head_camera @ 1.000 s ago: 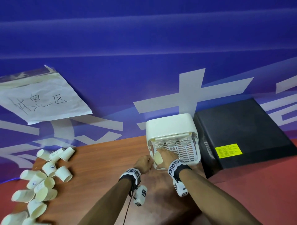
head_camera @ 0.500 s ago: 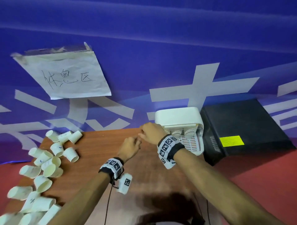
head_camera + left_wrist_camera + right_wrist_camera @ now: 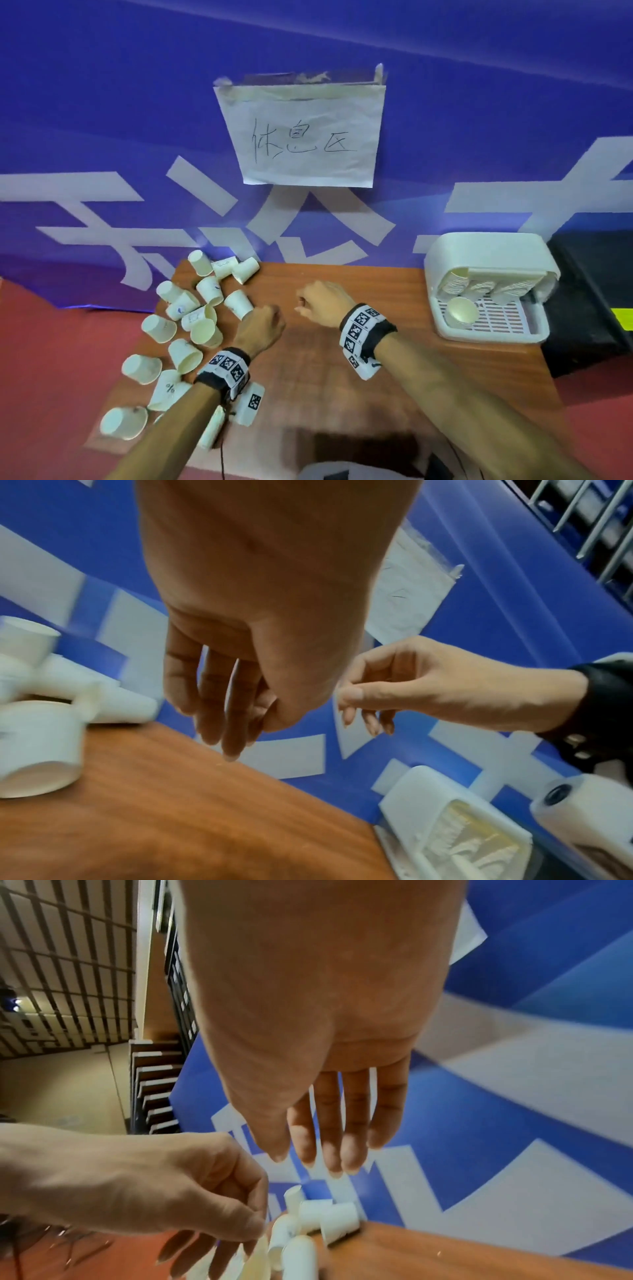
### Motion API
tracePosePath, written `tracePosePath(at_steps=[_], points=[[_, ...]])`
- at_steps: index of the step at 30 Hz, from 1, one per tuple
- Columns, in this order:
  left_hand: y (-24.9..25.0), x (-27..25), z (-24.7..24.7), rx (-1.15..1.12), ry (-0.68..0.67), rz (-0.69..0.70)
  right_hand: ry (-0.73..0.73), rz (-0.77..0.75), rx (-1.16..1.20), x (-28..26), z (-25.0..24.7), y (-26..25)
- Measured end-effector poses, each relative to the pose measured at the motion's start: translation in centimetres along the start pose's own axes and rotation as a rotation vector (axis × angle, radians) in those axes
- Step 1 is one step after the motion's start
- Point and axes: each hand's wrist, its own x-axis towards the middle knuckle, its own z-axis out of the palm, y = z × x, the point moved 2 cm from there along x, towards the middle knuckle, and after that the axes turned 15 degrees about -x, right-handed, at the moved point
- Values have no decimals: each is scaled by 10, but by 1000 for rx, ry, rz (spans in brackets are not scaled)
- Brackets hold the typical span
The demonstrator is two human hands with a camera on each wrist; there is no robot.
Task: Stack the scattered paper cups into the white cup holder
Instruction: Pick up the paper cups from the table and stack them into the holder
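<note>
Several white paper cups (image 3: 191, 318) lie scattered on their sides over the left part of the wooden table (image 3: 342, 377). The white cup holder (image 3: 486, 253) stands at the table's right end, with cup stacks (image 3: 455, 284) in its slots and one cup (image 3: 460, 310) on its grid tray. My left hand (image 3: 265, 320) hovers just right of the pile, fingers loosely curled, holding nothing. My right hand (image 3: 320, 301) hangs over the table's middle, also empty. The left wrist view shows my left fingers (image 3: 222, 731) hanging loose beside cups (image 3: 37, 739). In the right wrist view my fingers (image 3: 325, 1156) are nearly straight above cups (image 3: 322, 1221).
A black box (image 3: 589, 308) stands right behind the cup holder. A blue banner wall with a taped paper sign (image 3: 301, 137) runs along the table's far edge. Bare wood lies between the cup pile and the holder.
My right hand let go of the cup at the holder. Both hands then moved left across the table towards the scattered cups, and the head view swung left with them.
</note>
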Motion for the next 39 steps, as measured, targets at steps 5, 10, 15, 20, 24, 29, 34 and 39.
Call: tracePosePath(at_steps=[5,10,15,20,24,29,34,39], points=[[-110,-39,-23,130,-125,-184,-187,-125,-59,43,53,-76],[-187,-86,-9,207,-398,-142,-395,-255,-162,69,103,-140],[-216,-113,12,429,-619,89,-478,-334,-272,85,133,-181],[-232,-118,25,562,-563,217,-429,-334,-245,114,142,-202],[-228,-102,7,417,-555,110,-352,-324,-314,143,137,-213],[-232,-81,-32,111,-488,-22,-427,-285,-316,174,151,-218],[-233,-62,-73,21,-440,-61,-562,-157,-164,186,197,-212],[-229,-41,-100,25,-314,-98,-551,-60,-50,174,206,-201]])
